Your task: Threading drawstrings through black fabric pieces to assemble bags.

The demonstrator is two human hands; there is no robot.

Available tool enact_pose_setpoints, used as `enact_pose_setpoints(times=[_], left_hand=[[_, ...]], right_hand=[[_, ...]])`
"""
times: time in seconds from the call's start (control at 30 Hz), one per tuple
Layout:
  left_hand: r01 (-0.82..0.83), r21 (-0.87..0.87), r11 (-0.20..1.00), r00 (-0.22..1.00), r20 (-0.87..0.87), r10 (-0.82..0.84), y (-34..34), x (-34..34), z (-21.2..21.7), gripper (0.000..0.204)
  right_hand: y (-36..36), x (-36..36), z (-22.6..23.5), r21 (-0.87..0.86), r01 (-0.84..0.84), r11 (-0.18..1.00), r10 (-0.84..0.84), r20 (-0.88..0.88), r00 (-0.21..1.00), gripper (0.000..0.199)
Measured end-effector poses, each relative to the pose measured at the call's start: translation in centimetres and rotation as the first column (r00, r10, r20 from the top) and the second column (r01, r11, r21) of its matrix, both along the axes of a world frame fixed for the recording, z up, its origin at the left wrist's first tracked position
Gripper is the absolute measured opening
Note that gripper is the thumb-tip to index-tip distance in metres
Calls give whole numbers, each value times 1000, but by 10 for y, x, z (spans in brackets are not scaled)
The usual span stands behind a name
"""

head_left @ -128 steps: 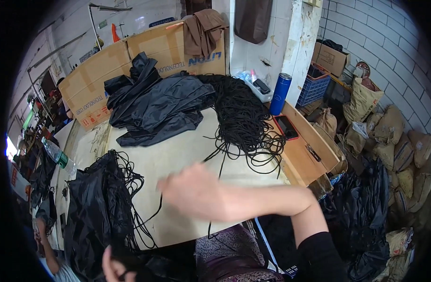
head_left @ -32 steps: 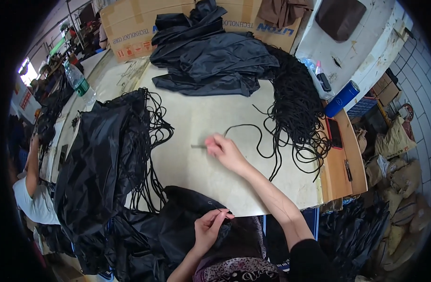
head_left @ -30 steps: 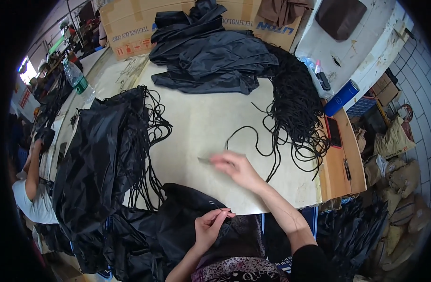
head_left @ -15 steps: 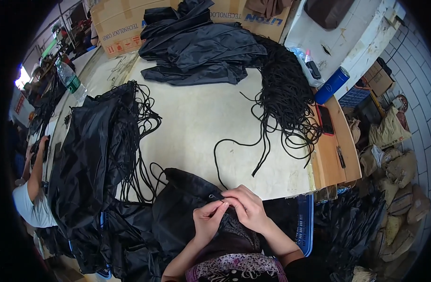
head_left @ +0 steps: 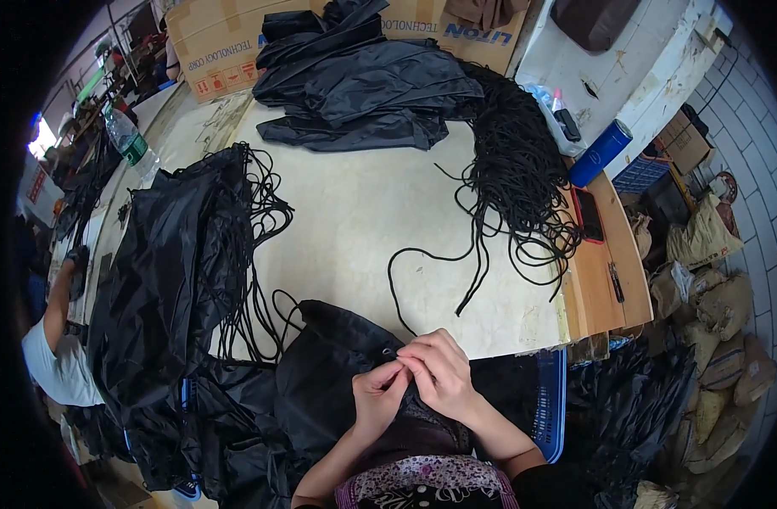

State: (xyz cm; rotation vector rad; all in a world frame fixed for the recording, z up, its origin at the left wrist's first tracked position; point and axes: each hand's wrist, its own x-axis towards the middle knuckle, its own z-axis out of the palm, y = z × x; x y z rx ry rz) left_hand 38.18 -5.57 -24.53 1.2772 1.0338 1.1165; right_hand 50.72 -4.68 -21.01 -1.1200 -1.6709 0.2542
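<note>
At the table's front edge, my left hand [head_left: 378, 397] and my right hand [head_left: 442, 373] meet with pinched fingertips. A single black cord [head_left: 392, 280] runs across the table and ends behind my right hand's fingers. Beneath my hands a black fabric bag [head_left: 321, 360] hangs over the edge into my lap, with a small shiny ring [head_left: 388, 351] beside the fingertips. What sits between the left fingertips is too small to make out. The cord comes from a large heap of black cords [head_left: 516, 144] at the right back.
Black corded bags [head_left: 168, 271] are stacked at the left, and folded black fabric [head_left: 363, 89] lies at the back before a cardboard box [head_left: 215, 47]. On the right are a blue flask [head_left: 600, 153], a phone [head_left: 588, 215] and snips [head_left: 616, 282]. A co-worker's arm [head_left: 58, 297] shows far left.
My hands stay pinched together at the bag's edge, with only a slight shift. At the far left, the co-worker's arm has moved a little.
</note>
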Motion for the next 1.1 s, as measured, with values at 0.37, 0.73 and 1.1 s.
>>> enact_pose_setpoints(times=[0.37,0.73,1.1], left_hand=[[-7,34,999,999,-51,9,2,-1,-5,13],[-94,139,986,987,-120,111,2,1,-8,18],[-53,98,994,987,-148,67,4,0,-11,19]], right_hand=[[6,-10,-3,74,17,997,-26,122,992,18],[4,-30,-7,99,123,987,-139,177,974,22],[6,-26,-13,-21,101,995,-97,130,987,20]])
